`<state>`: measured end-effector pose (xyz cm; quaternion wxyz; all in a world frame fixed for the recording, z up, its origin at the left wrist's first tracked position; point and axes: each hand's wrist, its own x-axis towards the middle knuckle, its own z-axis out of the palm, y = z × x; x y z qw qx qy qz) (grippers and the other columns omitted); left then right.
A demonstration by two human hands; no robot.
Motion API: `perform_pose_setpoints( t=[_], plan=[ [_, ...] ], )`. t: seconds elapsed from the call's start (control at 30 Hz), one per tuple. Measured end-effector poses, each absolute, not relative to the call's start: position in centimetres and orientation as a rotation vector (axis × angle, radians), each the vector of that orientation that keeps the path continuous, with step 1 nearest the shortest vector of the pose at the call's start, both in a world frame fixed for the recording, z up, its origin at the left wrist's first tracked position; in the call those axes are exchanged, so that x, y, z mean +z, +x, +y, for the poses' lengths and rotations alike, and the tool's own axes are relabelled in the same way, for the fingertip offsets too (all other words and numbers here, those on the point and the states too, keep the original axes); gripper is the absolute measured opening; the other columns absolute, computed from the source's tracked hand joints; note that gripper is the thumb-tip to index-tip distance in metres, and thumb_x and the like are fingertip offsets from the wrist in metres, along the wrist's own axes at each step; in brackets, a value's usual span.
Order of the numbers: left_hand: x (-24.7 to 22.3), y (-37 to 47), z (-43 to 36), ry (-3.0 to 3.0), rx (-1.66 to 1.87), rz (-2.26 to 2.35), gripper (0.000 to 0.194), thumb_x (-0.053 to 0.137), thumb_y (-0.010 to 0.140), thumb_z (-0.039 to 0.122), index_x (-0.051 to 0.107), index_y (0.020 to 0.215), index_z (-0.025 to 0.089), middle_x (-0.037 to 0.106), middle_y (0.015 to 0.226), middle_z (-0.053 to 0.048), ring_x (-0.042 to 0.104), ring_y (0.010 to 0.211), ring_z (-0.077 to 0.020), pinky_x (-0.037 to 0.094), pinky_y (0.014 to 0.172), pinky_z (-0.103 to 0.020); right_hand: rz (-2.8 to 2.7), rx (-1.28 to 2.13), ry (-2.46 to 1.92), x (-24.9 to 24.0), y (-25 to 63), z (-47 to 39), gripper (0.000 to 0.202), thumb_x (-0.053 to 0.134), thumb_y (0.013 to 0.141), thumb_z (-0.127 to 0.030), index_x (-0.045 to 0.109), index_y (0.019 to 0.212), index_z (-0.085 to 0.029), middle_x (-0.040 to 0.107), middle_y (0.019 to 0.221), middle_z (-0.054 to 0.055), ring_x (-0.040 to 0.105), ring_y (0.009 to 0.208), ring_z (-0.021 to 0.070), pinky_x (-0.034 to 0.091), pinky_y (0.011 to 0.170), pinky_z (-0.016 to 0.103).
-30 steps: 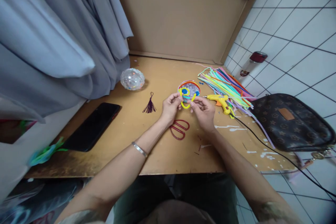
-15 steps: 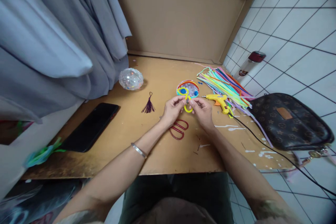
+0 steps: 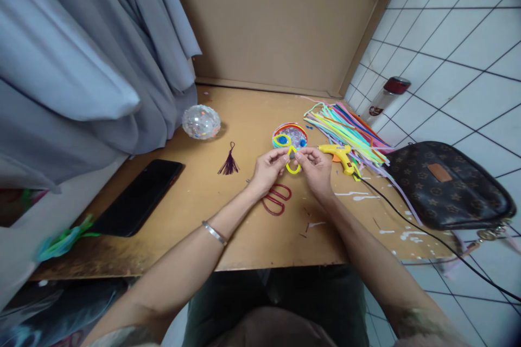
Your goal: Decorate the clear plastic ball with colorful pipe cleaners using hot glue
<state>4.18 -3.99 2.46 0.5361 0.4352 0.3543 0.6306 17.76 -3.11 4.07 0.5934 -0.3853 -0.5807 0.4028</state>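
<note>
Between my hands is a yellow pipe cleaner (image 3: 293, 169) bent into loops. My left hand (image 3: 267, 169) pinches it from the left, and my right hand (image 3: 315, 171) pinches it from the right. Just behind the fingers lies a round, clear piece with a rainbow-coloured rim and blue spots (image 3: 290, 131), partly covered by a yellow loop. Red-handled scissors (image 3: 277, 199) rest below my left hand, their blades hidden under it. Beside my right hand lies a yellow hot glue gun (image 3: 338, 155), its nozzle pointing left.
A heap of coloured pipe cleaners (image 3: 345, 130) lies at the back right, near a dark patterned bag (image 3: 451, 187) and a red-capped bottle (image 3: 386, 98). Leftward are a purple tassel (image 3: 229, 162), a clear ball (image 3: 201, 122) and a black phone (image 3: 140, 195). A cord (image 3: 407, 220) crosses the right side.
The yellow pipe cleaner has shifted slightly in my fingers, its middle now showing a small peak between them. Both hands stay nearly in place; the view has moved a little.
</note>
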Motion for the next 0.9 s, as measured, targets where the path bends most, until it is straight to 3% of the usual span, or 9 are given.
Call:
perform_pose_setpoints(
  t=[0.9],
  plan=[
    [2.87, 4.40, -4.31, 1.016, 1.450, 0.830, 0.036, 0.084, 0.064, 0.040, 0.075, 0.088, 0.015, 0.062, 0.063, 0.003, 0.040, 0.048, -0.0052, 0.034, 0.050, -0.022, -1.384, 0.926, -0.954, 3.71, 17.50, -3.09, 0.038, 0.075, 0.074, -0.055, 0.062, 0.078, -0.020, 0.062, 0.060, -0.003, 0.056, 0.054, 0.0106, 0.047, 0.053, 0.023]
  ],
)
